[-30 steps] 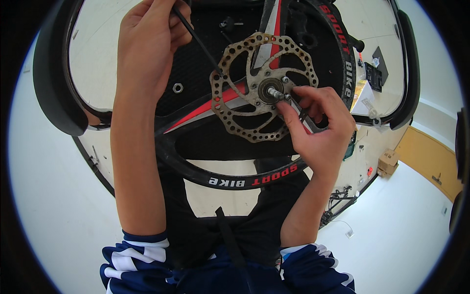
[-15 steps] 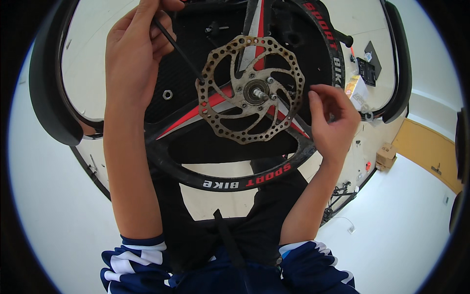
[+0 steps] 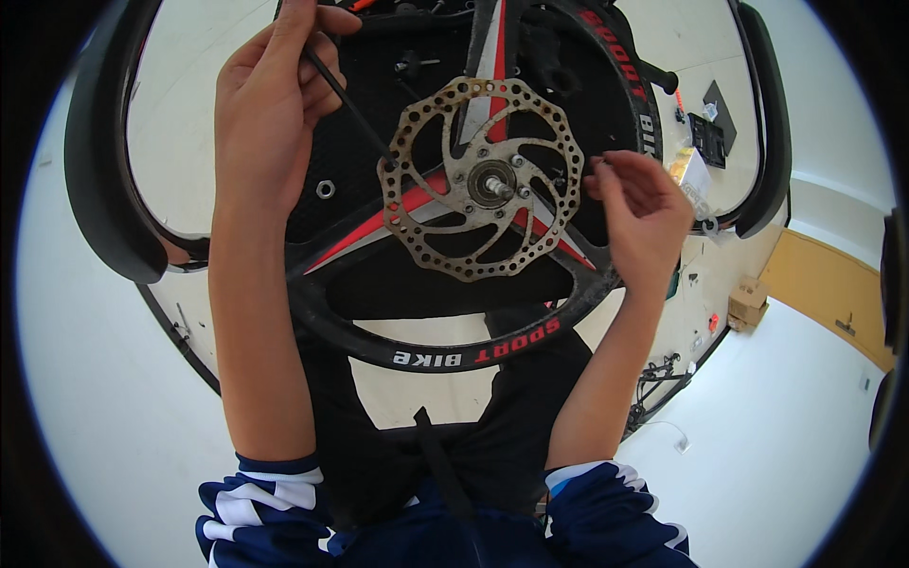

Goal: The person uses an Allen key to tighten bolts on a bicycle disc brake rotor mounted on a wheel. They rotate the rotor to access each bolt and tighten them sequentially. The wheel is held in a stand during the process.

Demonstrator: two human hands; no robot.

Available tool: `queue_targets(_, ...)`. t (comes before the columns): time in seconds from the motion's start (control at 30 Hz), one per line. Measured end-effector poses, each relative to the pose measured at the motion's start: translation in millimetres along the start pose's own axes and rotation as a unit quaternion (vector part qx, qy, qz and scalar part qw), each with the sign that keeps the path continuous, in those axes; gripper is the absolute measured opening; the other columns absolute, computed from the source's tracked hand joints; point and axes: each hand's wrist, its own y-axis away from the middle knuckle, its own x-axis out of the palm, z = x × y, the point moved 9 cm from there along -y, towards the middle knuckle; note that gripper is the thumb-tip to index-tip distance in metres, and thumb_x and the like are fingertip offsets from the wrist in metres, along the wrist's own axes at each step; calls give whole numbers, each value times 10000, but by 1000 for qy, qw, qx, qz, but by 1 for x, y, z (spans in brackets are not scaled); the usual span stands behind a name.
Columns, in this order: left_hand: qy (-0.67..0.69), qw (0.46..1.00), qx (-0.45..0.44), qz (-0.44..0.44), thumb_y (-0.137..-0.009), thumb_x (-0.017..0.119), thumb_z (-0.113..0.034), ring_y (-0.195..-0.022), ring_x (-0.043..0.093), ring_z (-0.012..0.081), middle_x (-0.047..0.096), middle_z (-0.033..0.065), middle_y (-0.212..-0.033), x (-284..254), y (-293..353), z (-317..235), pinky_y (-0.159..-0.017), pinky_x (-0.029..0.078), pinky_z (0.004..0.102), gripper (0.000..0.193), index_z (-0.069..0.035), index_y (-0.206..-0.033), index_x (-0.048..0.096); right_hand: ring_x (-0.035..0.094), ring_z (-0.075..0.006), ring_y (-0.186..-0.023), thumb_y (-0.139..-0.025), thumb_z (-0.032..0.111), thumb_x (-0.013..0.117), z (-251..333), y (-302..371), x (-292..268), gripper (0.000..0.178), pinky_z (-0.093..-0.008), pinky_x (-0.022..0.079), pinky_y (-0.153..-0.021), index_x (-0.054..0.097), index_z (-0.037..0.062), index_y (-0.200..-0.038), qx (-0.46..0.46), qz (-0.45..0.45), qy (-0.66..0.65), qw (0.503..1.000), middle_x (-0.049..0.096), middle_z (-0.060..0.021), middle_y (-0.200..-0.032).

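Observation:
A pitted, rust-marked brake disc (image 3: 481,163) lies flat on the hub of a black bicycle wheel (image 3: 327,322) with red and white spokes. A threaded axle (image 3: 498,187) stands up at its centre, with several small bolt heads around it. My left hand (image 3: 260,133) is closed around a thin black hex key (image 3: 350,109), whose lower end reaches the disc's left rim. Right of the disc, my right hand (image 3: 649,213) is pinched, thumb against forefinger; a tiny dark thing at the fingertips is too small to name. It stays apart from the disc.
A loose hex nut (image 3: 326,189) lies on the black surface left of the wheel. Farther up is a small skewer-like metal part (image 3: 412,64). At the right are a black tool case (image 3: 707,137) and a cardboard box (image 3: 748,301) on the floor.
My right hand's fingers have closed into a tighter pinch and risen slightly. My left hand, still holding the hex key, appears a little farther right.

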Motion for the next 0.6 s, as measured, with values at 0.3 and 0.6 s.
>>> queue_targets(0.3, 15, 1000, -2, 18, -1044, 522, -419, -565, 266, 28, 319, -82, -644, 0, -4, 1, -522, 235, 224, 411, -43, -967, 666, 690, -119, -845, -882, -76, 677, 56, 7, 26, 227, -243, 581, -774, 722, -40, -1101, -103, 86, -110, 985, 674, -72, -1000)
queue_targets(0.6, 50, 994, -89, -26, -1035, 529, -425, -447, 344, 28, 441, -62, -573, 10, -6, 8, -426, 250, 196, 450, -49, -806, 619, 727, -147, -847, -852, -54, 700, 89, -7, 55, 219, -244, 580, -759, 730, -30, -1067, -117, 163, -50, 978, 731, -101, -932)
